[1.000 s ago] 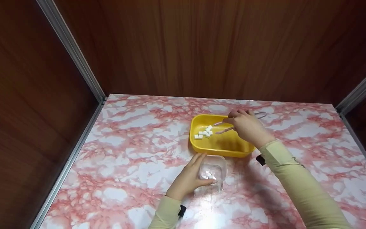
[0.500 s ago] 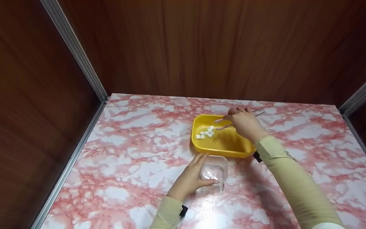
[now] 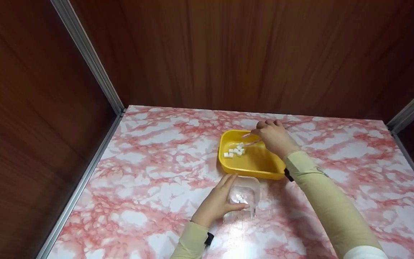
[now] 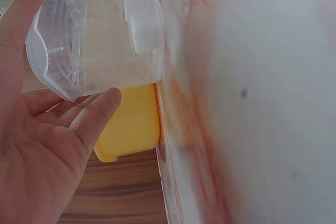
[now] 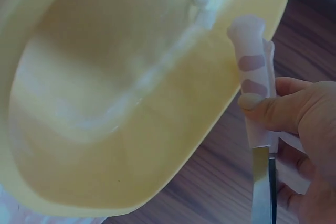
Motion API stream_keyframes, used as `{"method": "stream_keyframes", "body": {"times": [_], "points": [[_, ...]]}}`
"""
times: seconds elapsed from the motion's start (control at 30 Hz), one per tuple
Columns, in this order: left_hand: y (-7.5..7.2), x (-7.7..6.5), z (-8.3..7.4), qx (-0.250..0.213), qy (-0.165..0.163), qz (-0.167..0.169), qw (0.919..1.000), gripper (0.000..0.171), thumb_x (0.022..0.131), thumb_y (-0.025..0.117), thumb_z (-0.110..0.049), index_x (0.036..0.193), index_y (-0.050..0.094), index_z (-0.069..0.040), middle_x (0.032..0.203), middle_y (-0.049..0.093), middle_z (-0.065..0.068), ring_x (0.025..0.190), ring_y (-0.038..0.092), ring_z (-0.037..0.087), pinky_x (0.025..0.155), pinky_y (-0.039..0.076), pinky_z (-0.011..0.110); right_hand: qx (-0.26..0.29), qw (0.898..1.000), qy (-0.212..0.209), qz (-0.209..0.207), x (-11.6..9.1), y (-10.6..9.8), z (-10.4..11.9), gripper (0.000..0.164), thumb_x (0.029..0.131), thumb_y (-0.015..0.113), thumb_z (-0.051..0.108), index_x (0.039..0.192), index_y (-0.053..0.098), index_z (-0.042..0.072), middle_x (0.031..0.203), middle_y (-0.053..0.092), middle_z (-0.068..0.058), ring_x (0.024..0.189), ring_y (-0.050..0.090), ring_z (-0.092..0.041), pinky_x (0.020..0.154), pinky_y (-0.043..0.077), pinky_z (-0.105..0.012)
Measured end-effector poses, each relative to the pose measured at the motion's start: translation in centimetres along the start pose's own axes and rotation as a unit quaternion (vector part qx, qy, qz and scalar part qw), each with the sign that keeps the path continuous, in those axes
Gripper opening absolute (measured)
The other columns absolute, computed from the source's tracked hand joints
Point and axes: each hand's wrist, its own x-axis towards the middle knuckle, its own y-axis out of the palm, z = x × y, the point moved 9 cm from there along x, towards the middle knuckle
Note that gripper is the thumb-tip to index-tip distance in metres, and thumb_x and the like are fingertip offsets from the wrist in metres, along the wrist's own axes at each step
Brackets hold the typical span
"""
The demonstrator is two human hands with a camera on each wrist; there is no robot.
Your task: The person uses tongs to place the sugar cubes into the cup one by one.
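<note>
My right hand (image 3: 274,138) grips a pair of metal tongs with pink tips (image 5: 248,40), thumb on one arm and fingers behind. Over the yellow basin (image 3: 252,172), the tongs' two tips stand apart, right at a group of small white cubes (image 3: 235,152) on its left side. With nothing between them, the tips point left. Nearer the front, my left hand (image 3: 214,207) holds a small clear plastic container (image 3: 256,194), thumb along the near side and fingers round the far left. A few white cubes (image 4: 144,32) show through its wall at the bottom.
The table (image 3: 149,201) has a red and white marbled top. Dark wood panels (image 3: 192,54) rise behind it and at both sides, with metal strips (image 3: 95,64) at the corners. The container stands just in front of the basin.
My right hand has shifted slightly left and away from me, bringing the tongs' tips closer to the cubes and a little nearer each other. My left hand keeps its hold on the container.
</note>
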Motion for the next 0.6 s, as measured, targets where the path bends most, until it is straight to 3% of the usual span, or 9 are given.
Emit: {"method": "stream_keyframes", "body": {"times": [0.27,0.6], "points": [[-0.03,0.13,0.16,-0.005,-0.008,0.002,1.0,0.099,0.077,0.072,-0.055,0.152,0.024,-0.013,0.154,0.026,0.01,0.134,0.036,0.028,0.109,0.031,0.038,-0.038,0.999,-0.024,-0.007,0.38,0.56,0.39,0.034,0.085,0.067,-0.004,0.109,0.074,0.02,0.101,0.06,-0.007,0.097,0.049,-0.032,0.087,0.036,-0.051],[0.01,0.08,0.0,-0.001,0.005,-0.003,1.0,0.097,0.078,0.073,-0.052,0.152,0.026,-0.01,0.152,0.029,0.012,0.13,0.04,0.028,0.107,0.035,0.037,-0.036,0.998,-0.036,-0.038,0.61,1.04,0.82,0.029,0.082,0.069,-0.004,0.101,0.076,0.016,0.095,0.061,-0.009,0.089,0.05,-0.032,0.081,0.039,-0.052]]}}
